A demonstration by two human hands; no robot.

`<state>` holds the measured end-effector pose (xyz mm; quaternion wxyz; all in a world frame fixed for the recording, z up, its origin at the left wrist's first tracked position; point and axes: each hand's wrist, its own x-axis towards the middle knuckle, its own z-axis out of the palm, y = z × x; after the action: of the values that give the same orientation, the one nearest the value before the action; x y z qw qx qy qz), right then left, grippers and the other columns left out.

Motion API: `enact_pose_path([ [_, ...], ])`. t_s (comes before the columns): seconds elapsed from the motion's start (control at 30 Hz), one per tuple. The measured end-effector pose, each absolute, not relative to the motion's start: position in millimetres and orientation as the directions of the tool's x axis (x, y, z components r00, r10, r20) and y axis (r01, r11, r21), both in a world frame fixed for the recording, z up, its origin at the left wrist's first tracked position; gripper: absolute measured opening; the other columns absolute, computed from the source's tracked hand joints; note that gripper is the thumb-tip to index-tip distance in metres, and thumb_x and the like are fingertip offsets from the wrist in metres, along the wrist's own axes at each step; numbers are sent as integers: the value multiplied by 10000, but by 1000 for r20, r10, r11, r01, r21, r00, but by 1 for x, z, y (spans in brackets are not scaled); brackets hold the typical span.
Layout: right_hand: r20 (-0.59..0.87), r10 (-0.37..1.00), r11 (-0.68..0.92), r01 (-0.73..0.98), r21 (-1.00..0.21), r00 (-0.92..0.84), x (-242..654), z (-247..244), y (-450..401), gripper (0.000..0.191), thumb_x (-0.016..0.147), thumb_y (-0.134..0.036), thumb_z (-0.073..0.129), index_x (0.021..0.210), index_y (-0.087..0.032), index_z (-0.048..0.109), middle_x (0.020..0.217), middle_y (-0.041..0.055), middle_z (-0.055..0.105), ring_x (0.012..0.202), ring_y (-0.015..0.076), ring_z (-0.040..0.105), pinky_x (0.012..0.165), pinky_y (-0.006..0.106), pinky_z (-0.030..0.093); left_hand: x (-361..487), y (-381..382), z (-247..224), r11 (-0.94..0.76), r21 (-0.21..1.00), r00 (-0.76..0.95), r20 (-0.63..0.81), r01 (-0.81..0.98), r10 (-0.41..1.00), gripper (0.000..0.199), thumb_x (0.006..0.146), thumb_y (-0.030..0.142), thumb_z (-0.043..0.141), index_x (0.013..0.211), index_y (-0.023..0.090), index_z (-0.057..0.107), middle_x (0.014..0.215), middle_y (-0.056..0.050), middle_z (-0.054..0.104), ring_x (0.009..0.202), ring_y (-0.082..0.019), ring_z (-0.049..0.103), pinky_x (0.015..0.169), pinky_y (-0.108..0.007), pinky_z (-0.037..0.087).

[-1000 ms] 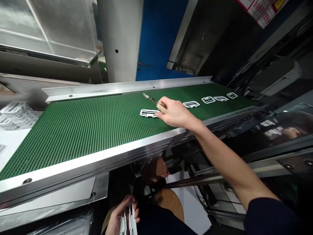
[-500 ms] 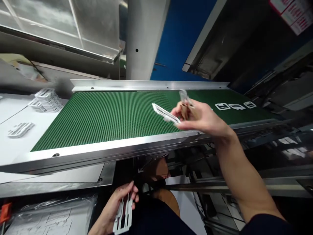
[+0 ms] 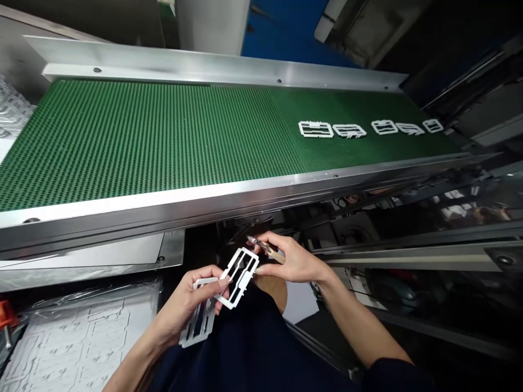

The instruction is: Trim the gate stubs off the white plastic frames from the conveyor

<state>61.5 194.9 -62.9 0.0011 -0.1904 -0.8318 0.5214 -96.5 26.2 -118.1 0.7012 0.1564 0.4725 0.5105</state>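
Between right fingers (image 3: 275,240), tool handle (image 3: 278,257) half-hidden

Right hand (image 3: 292,261) down off the green conveyor belt (image 3: 163,141), now low beside the left hand (image 3: 183,305), wood-handled tool (image 3: 267,249) still pinched in its fingers. White plastic frame (image 3: 239,277), no longer on the belt, now between both hands, pressed under the left hand's fingertips. Row of white frames (image 3: 368,128) now well ahead of the hands.

One slotted white plastic frame (image 3: 237,277) sits tilted, end to end with a second frame (image 3: 200,321). A small knife (image 3: 274,253) lies just beside, metal tip pointing left.
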Motion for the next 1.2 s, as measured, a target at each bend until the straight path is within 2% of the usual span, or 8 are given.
enact_pose_path([
  [0.13,-230,507,-100,208,-973,-831,68,-98,170,174,773,-265,631,875,-162,533,837,23,580,767,138,575,743,292,472,-90,15,-127,411,738,-81,-529,-535,845,202,792,335,630,721,151,587,692,-16,590,554,-101,505,545,-203,402],
  [0.27,-279,633,-348,56,-936,-722,64,-126,143,197,751,-255,667,845,-163,521,800,5,555,727,115,560,723,267,464,-83,11,-131,412,755,-131,-542,-510,830,208,794,349,626,737,151,600,672,-20,591,557,-108,508,552,-210,407],
  [0.43,-301,718,-359,37,-933,-627,61,-136,132,195,749,-242,672,850,-169,522,763,-10,531,716,113,549,688,251,442,-84,10,-132,473,753,0,-532,-458,847,248,792,385,614,747,141,621,730,-43,602,588,-133,528,578,-246,438],
  [0.5,-292,681,-349,53,-936,-672,61,-132,134,182,753,-235,663,839,-167,518,762,-10,523,734,118,555,691,249,435,-91,11,-132,476,775,43,-506,-415,861,265,813,402,580,806,143,633,740,-41,591,592,-135,520,569,-249,431],
  [0.63,-268,563,-280,124,-952,-782,61,-122,137,179,751,-221,658,816,-164,501,754,-15,505,702,101,516,673,235,416,-110,19,-132,437,829,-72,-489,-349,870,287,824,407,565,968,165,622,658,-5,537,609,-138,486,574,-244,407],
  [0.8,-274,438,-182,214,-960,-856,58,-123,138,183,753,-221,647,793,-167,477,741,-20,493,663,89,463,646,229,394,-130,31,-130,477,856,60,-475,-200,878,279,782,413,614,905,164,642,755,-30,577,649,-149,487,614,-260,404],
  [0.9,-291,403,-157,247,-956,-868,55,-128,141,160,767,-221,623,801,-165,477,749,-14,500,673,92,464,657,234,398,-135,37,-131,498,858,140,-481,-124,865,234,777,399,621,799,166,630,719,-16,561,634,-144,472,604,-254,382],
  [1.2,-316,339,-234,245,-941,-886,48,-135,151,193,707,-181,663,812,-139,507,725,-13,531,658,93,487,649,235,409,-141,38,-143,504,863,175,-502,40,847,201,828,311,534,678,179,556,610,12,541,628,-150,484,625,-247,353],
])
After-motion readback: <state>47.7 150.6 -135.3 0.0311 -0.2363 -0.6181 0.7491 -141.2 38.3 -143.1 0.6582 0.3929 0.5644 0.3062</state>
